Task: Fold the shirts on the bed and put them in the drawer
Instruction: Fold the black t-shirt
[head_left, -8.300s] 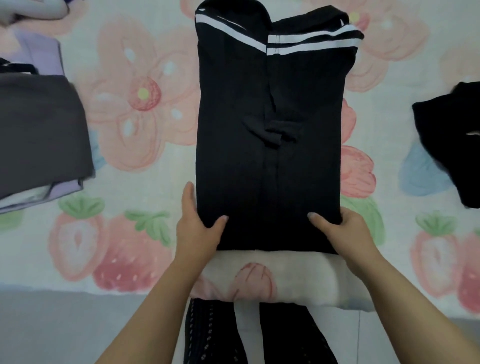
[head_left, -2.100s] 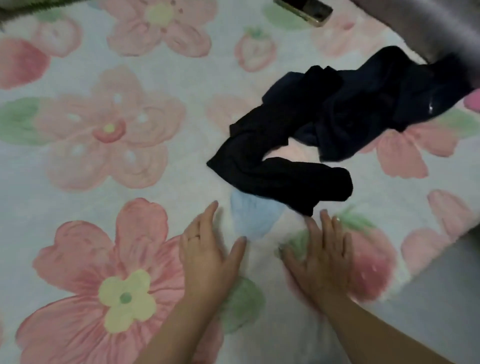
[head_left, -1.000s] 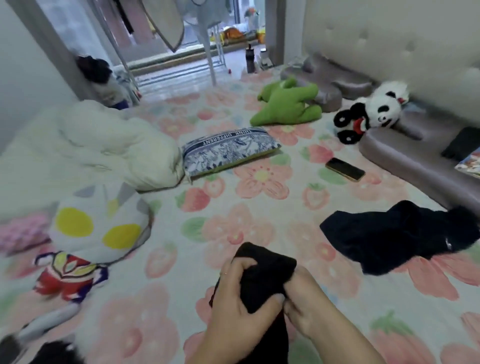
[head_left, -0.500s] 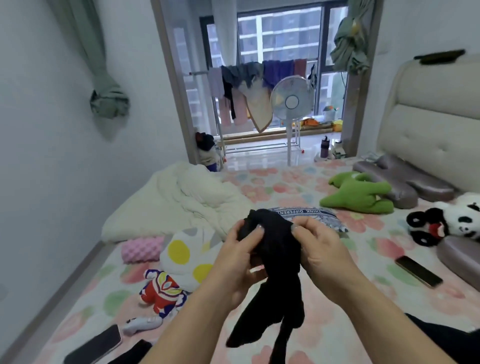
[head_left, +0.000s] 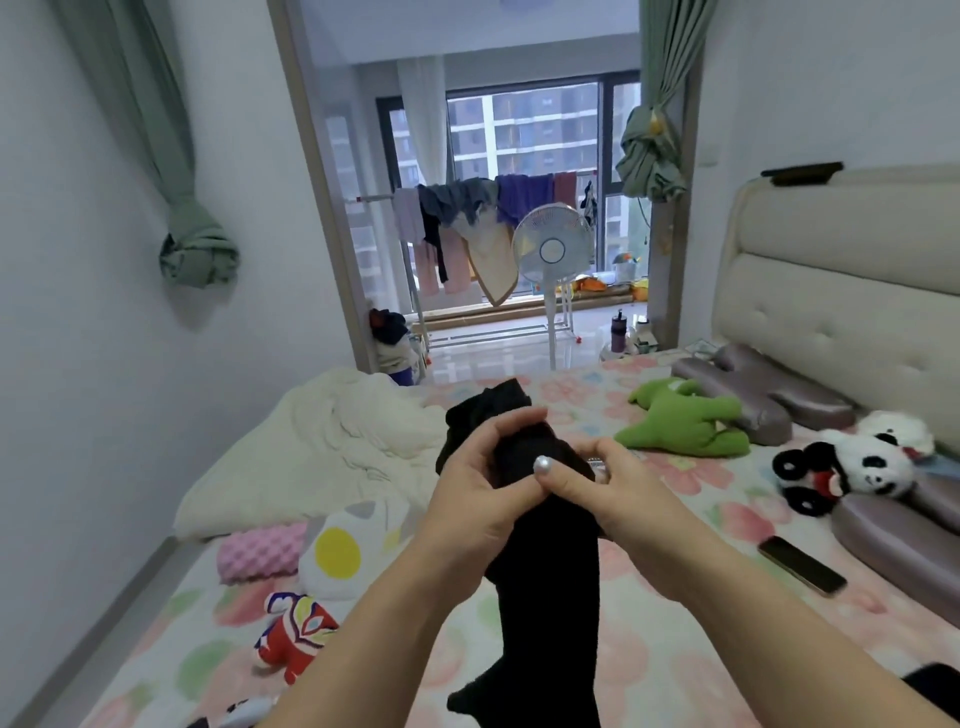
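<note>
**A:** Where is the shirt?

**B:** A black shirt (head_left: 545, 597) is held up in the centre of the view, above the bed (head_left: 675, 649). It is bunched at the top and hangs down in a long, loose column past the lower edge.

**A:** How is it held?

**B:** By both hands, close together at the bunched top. The left grip (head_left: 467, 499) is clenched round the cloth, with its fingers curled over the front. The right grip (head_left: 623, 499) grasps it from the other side, and its thumb presses on the fabric beside the left fingers.

**A:** What lies on the bed?

**B:** The sheet is printed with pink flowers and strawberries. A rumpled white duvet (head_left: 322, 447) lies to the left. A green plush (head_left: 680, 421) and a panda plush (head_left: 852, 467) lie to the right, near a padded headboard (head_left: 841, 291). A phone (head_left: 802, 564) lies flat just below the panda.

**A:** And beyond the bed?

**B:** A white fan (head_left: 552, 249) stands in a doorway, with laundry hanging on a rail behind it.
</note>
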